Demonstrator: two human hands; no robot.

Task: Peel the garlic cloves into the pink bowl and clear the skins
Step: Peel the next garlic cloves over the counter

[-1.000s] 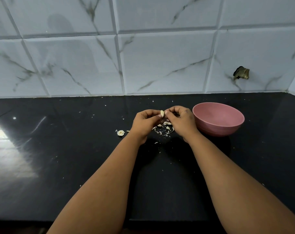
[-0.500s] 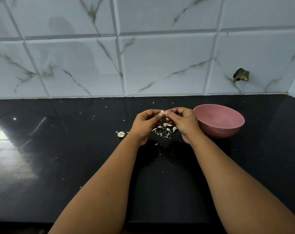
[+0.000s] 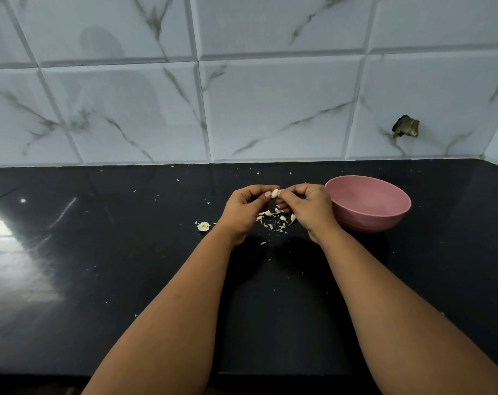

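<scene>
A small pale garlic clove [image 3: 274,193] is pinched between the fingertips of my left hand [image 3: 246,209] and my right hand [image 3: 306,208], a little above the black counter [image 3: 128,266]. Under the hands lies a heap of garlic skins [image 3: 275,220] with a few pale pieces among them. The pink bowl [image 3: 367,205] stands upright just right of my right hand, almost touching it; what I see of its inside looks empty. A garlic root stub [image 3: 203,226] lies left of my left wrist.
Tiny skin flakes are scattered over the counter toward the marble-tiled wall [image 3: 270,109]. A broken dark hole [image 3: 406,126] marks the wall at the right. Bright window glare [image 3: 11,252] reflects on the counter's left part.
The hands stay together on the clove with only small finger motion. The view has tilted slightly, so everything sits a bit lower in the frame.
</scene>
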